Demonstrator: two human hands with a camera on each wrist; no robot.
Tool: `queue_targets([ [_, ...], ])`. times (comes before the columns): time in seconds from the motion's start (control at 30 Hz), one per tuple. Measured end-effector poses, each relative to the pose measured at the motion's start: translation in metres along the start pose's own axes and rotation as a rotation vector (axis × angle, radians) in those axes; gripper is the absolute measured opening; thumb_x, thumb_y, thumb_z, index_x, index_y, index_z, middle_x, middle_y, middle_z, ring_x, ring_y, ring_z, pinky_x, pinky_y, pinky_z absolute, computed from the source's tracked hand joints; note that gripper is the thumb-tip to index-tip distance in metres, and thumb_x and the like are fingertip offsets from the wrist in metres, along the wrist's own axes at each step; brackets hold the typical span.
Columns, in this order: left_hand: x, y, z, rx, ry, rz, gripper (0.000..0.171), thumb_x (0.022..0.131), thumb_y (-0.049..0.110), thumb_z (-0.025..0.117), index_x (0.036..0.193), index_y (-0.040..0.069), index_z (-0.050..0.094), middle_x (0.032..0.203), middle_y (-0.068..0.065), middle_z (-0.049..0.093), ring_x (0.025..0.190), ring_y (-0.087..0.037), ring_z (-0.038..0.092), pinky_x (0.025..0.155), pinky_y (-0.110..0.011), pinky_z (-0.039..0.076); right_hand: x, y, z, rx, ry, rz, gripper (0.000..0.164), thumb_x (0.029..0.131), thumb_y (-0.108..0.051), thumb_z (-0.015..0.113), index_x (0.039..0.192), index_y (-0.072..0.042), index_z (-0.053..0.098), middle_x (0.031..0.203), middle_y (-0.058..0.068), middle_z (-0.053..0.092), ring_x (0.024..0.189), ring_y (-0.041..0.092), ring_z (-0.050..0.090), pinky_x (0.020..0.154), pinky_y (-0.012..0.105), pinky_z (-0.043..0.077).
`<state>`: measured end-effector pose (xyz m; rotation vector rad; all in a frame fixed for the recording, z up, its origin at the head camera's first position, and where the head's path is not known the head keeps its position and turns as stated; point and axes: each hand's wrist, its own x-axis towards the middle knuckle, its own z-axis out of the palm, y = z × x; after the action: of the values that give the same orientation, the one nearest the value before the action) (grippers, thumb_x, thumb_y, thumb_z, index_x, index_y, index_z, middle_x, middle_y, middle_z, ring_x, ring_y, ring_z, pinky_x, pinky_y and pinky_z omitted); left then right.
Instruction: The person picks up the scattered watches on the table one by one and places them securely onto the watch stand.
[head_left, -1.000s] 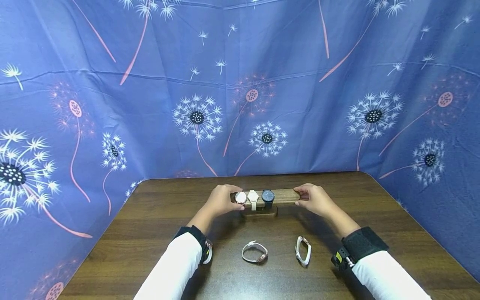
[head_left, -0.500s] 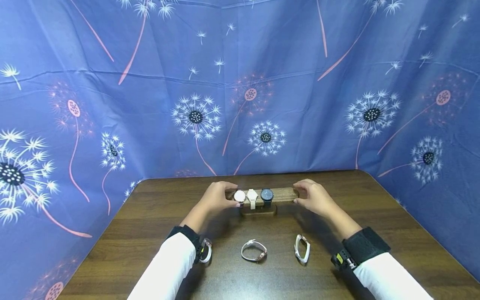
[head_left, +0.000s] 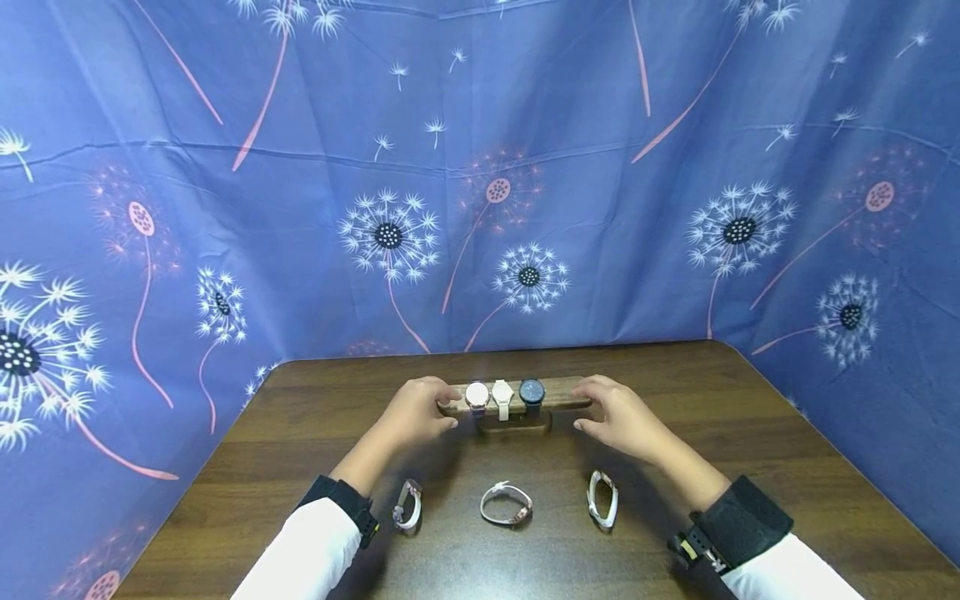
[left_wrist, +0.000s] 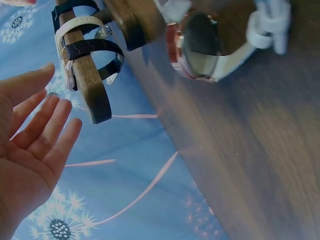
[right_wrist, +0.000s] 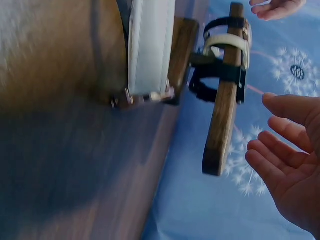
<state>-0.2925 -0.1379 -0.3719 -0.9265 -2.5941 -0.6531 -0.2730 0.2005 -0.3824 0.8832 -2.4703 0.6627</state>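
Observation:
A wooden watch stand stands toward the back of the table, its bar raised on a base. On the bar are a pale-faced watch, a white watch and a dark-blue watch. Beside the bar's left end is my left hand; the left wrist view shows its fingers spread and apart from the wood. My right hand is beside the other end, thumb and fingers apart, holding nothing. In the right wrist view a gap separates this hand from the bar.
Three light-strapped watches lie on the brown table nearer me: one at the left, a middle watch and one at the right. A blue dandelion-print cloth hangs behind and beside the table.
Both hands have let go of the stand's ends. My left hand has drawn away leftward, baring the left loose watch. My right hand's fingers have spread beside the bar.

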Motion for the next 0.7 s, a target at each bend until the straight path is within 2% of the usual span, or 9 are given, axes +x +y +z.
queue_targets([
  [0.1,-0.01,0.002,-0.003,0.0,-0.022,0.003,0.026,0.073,0.007,0.084,0.096,0.006,0.074,0.093,-0.005,0.07,0.08,-0.018,0.066,0.072,-0.031,0.055,-0.004,-0.007,0.002,0.011,-0.018,-0.002,0.039,0.07,-0.003,0.084,0.106,0.001,0.068,0.108,0.012,0.066,0.088,0.022,0.063,0.073,0.039,0.053],
  [0.3,-0.032,0.005,-0.008,0.001,-0.057,-0.008,0.021,0.074,0.007,0.083,0.092,0.008,0.073,0.087,-0.003,0.07,0.074,-0.014,0.066,0.066,-0.026,0.055,-0.011,-0.015,0.009,0.028,-0.064,0.009,0.037,0.071,-0.003,0.084,0.105,-0.001,0.069,0.112,0.014,0.066,0.101,0.031,0.064,0.086,0.047,0.053],
  [0.4,-0.043,0.006,-0.011,-0.017,-0.087,-0.014,0.018,0.075,0.006,0.082,0.09,0.007,0.073,0.083,-0.003,0.07,0.071,-0.012,0.065,0.063,-0.025,0.054,-0.014,-0.017,0.013,0.028,-0.08,0.007,0.036,0.072,-0.004,0.083,0.105,-0.002,0.069,0.111,0.012,0.066,0.102,0.03,0.064,0.087,0.046,0.053],
  [0.53,-0.057,0.004,-0.014,-0.034,-0.197,-0.032,0.01,0.078,0.011,0.081,0.079,0.013,0.071,0.07,0.008,0.065,0.06,-0.002,0.056,0.055,-0.021,0.049,-0.017,-0.019,0.015,0.031,-0.08,-0.004,0.036,0.071,-0.005,0.083,0.104,-0.002,0.069,0.11,0.01,0.065,0.101,0.028,0.064,0.086,0.046,0.053],
  [0.63,-0.066,0.004,-0.015,-0.037,-0.296,-0.033,0.017,0.079,0.016,0.08,0.067,0.018,0.067,0.059,0.016,0.055,0.052,0.003,0.045,0.048,-0.019,0.042,-0.018,-0.019,0.016,0.034,-0.068,-0.021,0.036,0.07,-0.004,0.083,0.103,-0.002,0.069,0.109,0.01,0.066,0.099,0.028,0.064,0.085,0.046,0.053],
  [0.7,-0.072,0.005,-0.015,-0.033,-0.335,-0.027,0.024,0.078,0.019,0.082,0.061,0.019,0.064,0.057,0.018,0.051,0.049,0.003,0.04,0.044,-0.018,0.038,-0.018,-0.019,0.017,0.037,-0.065,-0.027,0.036,0.07,-0.003,0.083,0.103,-0.001,0.069,0.108,0.011,0.066,0.098,0.027,0.064,0.084,0.045,0.053],
])
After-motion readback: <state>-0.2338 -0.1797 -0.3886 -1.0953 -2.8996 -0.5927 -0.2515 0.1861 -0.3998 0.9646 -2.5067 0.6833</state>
